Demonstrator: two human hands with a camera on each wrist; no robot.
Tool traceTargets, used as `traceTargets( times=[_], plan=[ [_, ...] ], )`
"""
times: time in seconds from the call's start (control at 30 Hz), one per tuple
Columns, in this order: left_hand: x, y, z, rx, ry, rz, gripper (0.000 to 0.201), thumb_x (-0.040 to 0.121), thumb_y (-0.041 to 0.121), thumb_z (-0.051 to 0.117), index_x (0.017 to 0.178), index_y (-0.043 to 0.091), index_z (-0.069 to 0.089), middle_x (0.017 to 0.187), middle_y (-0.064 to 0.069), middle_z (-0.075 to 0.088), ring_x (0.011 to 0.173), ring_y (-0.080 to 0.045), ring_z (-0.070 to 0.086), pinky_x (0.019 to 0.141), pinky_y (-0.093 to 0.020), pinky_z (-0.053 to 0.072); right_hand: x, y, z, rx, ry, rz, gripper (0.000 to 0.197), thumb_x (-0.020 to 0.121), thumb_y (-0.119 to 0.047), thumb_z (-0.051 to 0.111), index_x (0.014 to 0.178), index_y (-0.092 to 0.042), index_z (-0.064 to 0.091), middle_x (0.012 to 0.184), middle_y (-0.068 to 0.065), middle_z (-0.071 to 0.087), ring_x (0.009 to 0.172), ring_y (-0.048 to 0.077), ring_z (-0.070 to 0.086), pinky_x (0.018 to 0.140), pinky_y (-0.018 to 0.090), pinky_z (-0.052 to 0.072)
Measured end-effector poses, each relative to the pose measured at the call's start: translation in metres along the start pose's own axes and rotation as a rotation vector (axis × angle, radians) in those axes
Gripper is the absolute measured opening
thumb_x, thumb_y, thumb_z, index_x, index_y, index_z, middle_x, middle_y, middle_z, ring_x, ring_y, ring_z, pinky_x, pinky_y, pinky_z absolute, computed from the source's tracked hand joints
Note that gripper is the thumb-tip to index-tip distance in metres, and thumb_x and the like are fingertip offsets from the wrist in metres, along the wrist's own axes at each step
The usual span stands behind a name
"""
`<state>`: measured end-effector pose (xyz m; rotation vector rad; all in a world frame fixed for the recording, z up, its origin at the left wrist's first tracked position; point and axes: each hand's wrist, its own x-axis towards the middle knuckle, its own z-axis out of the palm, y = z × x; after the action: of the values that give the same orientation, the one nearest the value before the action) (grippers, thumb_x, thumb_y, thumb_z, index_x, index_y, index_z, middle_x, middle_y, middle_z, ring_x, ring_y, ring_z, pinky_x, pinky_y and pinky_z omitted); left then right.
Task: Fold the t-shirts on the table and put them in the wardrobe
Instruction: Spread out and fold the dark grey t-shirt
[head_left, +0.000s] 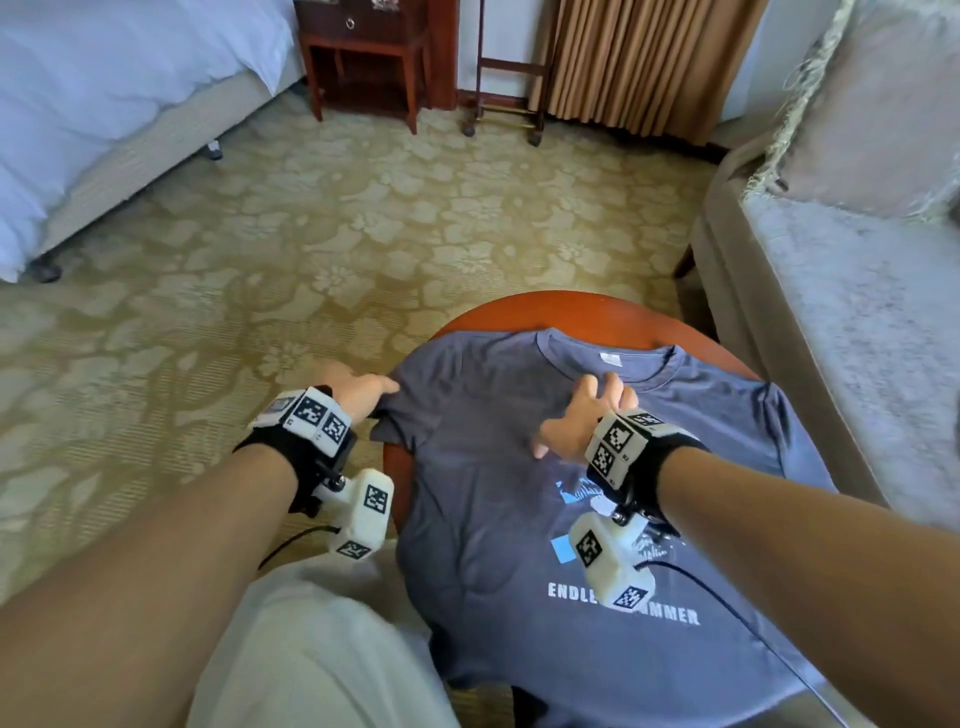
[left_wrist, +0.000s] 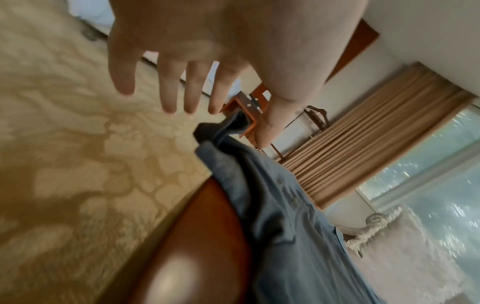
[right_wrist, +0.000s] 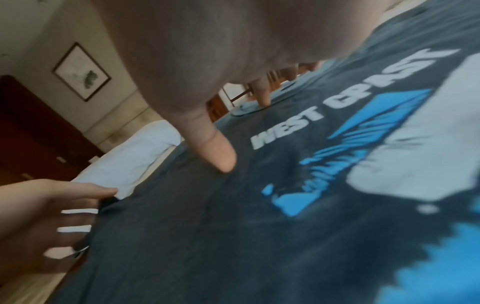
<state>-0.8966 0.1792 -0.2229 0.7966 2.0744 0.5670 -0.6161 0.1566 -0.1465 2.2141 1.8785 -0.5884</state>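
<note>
A blue-grey t-shirt (head_left: 493, 493) with a white and blue print lies face up, spread over a small round wooden table (head_left: 519, 312). Its collar points away from me. My left hand (head_left: 363, 389) is at the shirt's left sleeve, off the table's left rim. In the left wrist view the sleeve tip (left_wrist: 226, 127) rises between the thumb and index finger of the left hand (left_wrist: 233, 115), the other fingers straight. My right hand (head_left: 587, 415) presses flat on the chest below the collar, fingers spread. In the right wrist view the right hand's thumb (right_wrist: 223, 156) touches the t-shirt (right_wrist: 207, 226).
Patterned carpet (head_left: 311, 234) surrounds the table. A bed (head_left: 78, 104) stands at the far left, a wooden nightstand (head_left: 363, 52) and a luggage rack (head_left: 504, 93) at the back, and a sofa (head_left: 857, 312) close on the right. My knee (head_left: 311, 649) is by the table's near left edge.
</note>
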Motion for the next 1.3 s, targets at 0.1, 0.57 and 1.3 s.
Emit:
traceTargets(
  times=[0.1,0.57,1.3],
  plan=[
    [-0.031,-0.010,-0.002,-0.187,-0.192,-0.059,0.075,0.060,0.062,0.074,0.117,0.015,0.064,0.110,-0.006,0.068,0.097,-0.025,0.064,0.083,-0.035,0.051,-0.006,-0.030,0.008,0.057,-0.015,-0.185,0.106,0.064,-0.068,0.070,0.148,-0.029,0.019,0.158,0.002,-0.001,0.145,0.029,-0.002,0.114,0.056,0.019],
    [-0.075,-0.021,-0.024,-0.502,-0.184,0.016,0.022,0.078,0.011,0.080,0.073,0.009,0.059,0.072,-0.008,0.061,0.055,-0.014,0.051,0.045,-0.023,0.044,-0.017,-0.057,0.045,-0.217,-0.199,-0.365,0.108,0.073,-0.086,0.041,0.149,-0.039,-0.020,0.153,-0.002,-0.037,0.142,0.029,-0.030,0.115,0.061,-0.006],
    [-0.098,-0.035,-0.001,-0.889,-0.516,-0.153,0.043,0.097,0.033,0.055,0.125,0.002,0.064,0.120,-0.015,0.068,0.104,-0.031,0.068,0.084,-0.039,0.055,-0.014,-0.050,0.044,-0.192,-0.184,-0.320,0.125,0.059,-0.093,0.046,0.148,-0.037,-0.023,0.154,-0.001,-0.036,0.141,0.029,-0.032,0.114,0.062,-0.010]
  ],
)
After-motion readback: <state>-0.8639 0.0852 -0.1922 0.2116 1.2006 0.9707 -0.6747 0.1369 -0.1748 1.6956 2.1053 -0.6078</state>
